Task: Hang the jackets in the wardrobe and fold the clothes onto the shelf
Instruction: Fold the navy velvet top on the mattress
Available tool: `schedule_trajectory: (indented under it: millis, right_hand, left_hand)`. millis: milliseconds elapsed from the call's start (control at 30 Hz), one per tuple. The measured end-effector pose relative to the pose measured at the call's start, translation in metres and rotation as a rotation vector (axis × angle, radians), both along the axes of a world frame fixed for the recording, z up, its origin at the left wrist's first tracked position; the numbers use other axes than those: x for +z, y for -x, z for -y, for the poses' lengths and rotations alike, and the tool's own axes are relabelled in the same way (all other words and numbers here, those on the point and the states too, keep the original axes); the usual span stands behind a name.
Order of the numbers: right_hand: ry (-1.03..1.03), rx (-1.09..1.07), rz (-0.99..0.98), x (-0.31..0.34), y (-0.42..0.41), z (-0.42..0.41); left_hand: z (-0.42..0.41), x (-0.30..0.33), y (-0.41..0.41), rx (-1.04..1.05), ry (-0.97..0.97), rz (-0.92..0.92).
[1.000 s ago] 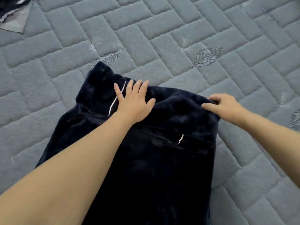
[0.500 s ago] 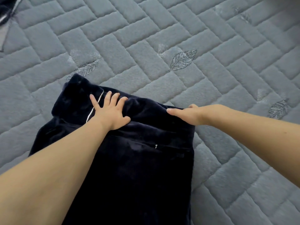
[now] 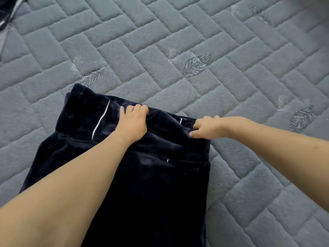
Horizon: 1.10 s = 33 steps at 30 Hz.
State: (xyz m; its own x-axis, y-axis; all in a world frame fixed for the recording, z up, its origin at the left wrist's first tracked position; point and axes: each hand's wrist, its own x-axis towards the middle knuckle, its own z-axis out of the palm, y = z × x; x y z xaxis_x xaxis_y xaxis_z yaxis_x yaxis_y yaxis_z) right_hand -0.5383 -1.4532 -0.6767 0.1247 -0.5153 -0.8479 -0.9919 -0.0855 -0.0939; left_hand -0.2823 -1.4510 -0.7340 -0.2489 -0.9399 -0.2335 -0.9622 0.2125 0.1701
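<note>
Folding step, mid-way. Dark navy plush garment with thin white piping laid flat on grey quilted bed cover, near bottom-centre of view, sides seemingly already turned in to a narrow strip. Looks like fleece loungewear; exact type unclear.

Left hand: fingers curled over far top edge of garment, gripping the fabric. Right hand: fingers curled, pinching same top edge at the right corner. Both at the far end, a short way apart, wrists low on the cloth.

Likely next: lift top edge with both hands together and bring it toward body to halve the length. Calls for even pull on both corners, else fold skews. Left collar flap sticks out beyond the left hand, ungripped; may flop loose during fold. Thick pile, so probably bulky fold, slow to crease, needs pressing flat after.

Surface: soft padded cover, brick-pattern stitching, embroidered leaf motifs scattered. Gives under pressure, not slippery by the look.

Room: barely visible. Another dark item with pale trim at top-left corner, cut off. Wardrobe and shelf not in view.
</note>
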Motion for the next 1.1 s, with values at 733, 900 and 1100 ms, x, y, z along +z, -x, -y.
schedule_trajectory:
  millis: [733, 900, 1100]
  right_hand:
    - [0.794, -0.165, -0.063, -0.108, -0.078, -0.104]
    - [0.868, -0.177, 0.011, -0.124, -0.077, -0.103]
    - [0.922, -0.153, 0.028, -0.134, -0.074, -0.103]
  left_hand:
    - [-0.022, -0.037, -0.096, 0.35, -0.466, 0.122]
    - [-0.015, -0.046, -0.097, 0.333, -0.474, 0.113]
    - [-0.014, -0.052, -0.102, 0.292, -0.445, 0.088]
